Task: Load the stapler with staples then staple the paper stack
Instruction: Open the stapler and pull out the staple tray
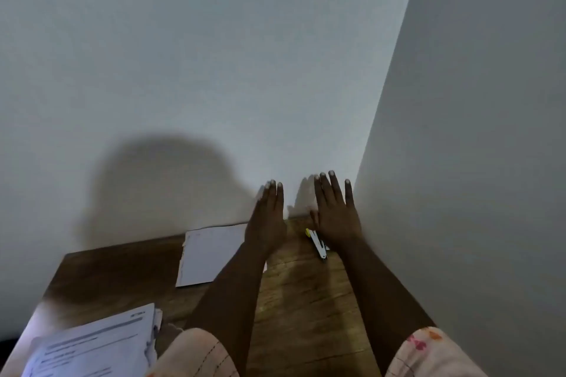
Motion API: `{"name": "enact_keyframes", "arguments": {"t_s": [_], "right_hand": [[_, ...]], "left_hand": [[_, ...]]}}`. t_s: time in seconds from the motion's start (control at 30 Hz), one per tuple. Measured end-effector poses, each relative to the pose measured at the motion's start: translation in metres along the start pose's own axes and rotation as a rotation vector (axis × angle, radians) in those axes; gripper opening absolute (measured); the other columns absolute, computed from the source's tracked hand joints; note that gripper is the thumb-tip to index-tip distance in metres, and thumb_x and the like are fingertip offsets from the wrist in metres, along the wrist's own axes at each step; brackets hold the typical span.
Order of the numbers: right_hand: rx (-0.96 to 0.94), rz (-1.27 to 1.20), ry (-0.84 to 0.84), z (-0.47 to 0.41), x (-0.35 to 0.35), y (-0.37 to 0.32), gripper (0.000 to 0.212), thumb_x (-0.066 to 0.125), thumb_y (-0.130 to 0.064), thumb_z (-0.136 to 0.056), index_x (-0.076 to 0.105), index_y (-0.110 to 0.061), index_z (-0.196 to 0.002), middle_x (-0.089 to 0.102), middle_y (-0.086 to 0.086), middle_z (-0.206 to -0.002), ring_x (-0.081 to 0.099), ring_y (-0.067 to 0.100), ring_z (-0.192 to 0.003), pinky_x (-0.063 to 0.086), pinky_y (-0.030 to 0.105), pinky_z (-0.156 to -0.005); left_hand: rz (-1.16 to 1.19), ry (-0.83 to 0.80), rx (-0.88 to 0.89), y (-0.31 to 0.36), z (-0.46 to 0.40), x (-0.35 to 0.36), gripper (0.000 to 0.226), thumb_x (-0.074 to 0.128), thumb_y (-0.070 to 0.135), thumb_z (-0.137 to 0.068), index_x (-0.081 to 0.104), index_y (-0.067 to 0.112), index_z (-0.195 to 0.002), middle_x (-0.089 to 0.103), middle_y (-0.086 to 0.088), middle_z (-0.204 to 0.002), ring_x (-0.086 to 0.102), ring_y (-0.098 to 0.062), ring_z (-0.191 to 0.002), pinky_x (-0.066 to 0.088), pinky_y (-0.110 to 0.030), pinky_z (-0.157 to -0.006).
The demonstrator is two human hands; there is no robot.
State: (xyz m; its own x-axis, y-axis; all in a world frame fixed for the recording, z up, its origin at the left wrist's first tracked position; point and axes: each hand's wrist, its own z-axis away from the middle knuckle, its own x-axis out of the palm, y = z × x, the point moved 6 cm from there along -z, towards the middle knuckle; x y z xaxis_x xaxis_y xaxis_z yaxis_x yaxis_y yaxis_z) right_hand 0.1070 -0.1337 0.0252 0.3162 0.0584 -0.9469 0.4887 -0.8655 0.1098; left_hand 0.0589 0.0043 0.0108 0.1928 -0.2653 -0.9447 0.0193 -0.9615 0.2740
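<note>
I see both hands held out flat over the far end of the wooden desk (300,291), fingers straight and holding nothing. The stapler (318,244) lies on the desk just below the heel of my right hand (335,214), back toward the wrist from the fingertips, its long axis running away from me with the yellow tip at the far end. The left hand (267,217) sits further from it, partly over the paper stack (208,254). I judge the right hand nearer for picking up the stapler.
</note>
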Motion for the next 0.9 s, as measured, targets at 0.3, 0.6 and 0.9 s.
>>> {"name": "enact_keyframes", "arguments": {"t_s": [0.3, 0.6, 0.9], "right_hand": [[0.241, -0.229, -0.318, 0.026, 0.086, 0.011, 0.055, 0.034, -0.044, -0.097, 0.035, -0.015, -0.143, 0.028, 0.012, -0.152, 0.023, 0.031, -0.142, 0.020, 0.046, -0.114], [0.617, -0.627, -0.380, 0.054, 0.109, 0.005, 0.058, 0.056, -0.017, -0.088, 0.034, -0.010, -0.142, 0.034, 0.014, -0.145, 0.045, 0.030, -0.125, 0.043, 0.039, -0.103], [0.604, -0.700, -0.268, 0.056, 0.109, 0.007, 0.054, 0.059, -0.013, -0.088, 0.038, -0.010, -0.138, 0.053, 0.014, -0.131, 0.054, 0.029, -0.116, 0.048, 0.038, -0.091]], "left_hand": [[0.512, -0.490, -0.255, 0.022, 0.001, 0.089, 0.037, 0.047, 0.015, -0.097, 0.051, 0.004, -0.132, 0.052, -0.020, -0.139, 0.054, -0.034, -0.121, 0.043, -0.031, -0.102], [0.840, -0.386, -0.478, 0.041, -0.003, 0.101, 0.031, 0.042, 0.002, -0.099, 0.061, 0.001, -0.123, 0.065, -0.018, -0.119, 0.064, -0.025, -0.100, 0.042, -0.002, -0.051], [0.936, -0.313, -0.591, 0.036, 0.003, 0.109, 0.027, 0.045, 0.011, -0.099, 0.065, 0.006, -0.118, 0.068, -0.014, -0.117, 0.062, -0.014, -0.080, 0.041, -0.010, -0.050]]}}
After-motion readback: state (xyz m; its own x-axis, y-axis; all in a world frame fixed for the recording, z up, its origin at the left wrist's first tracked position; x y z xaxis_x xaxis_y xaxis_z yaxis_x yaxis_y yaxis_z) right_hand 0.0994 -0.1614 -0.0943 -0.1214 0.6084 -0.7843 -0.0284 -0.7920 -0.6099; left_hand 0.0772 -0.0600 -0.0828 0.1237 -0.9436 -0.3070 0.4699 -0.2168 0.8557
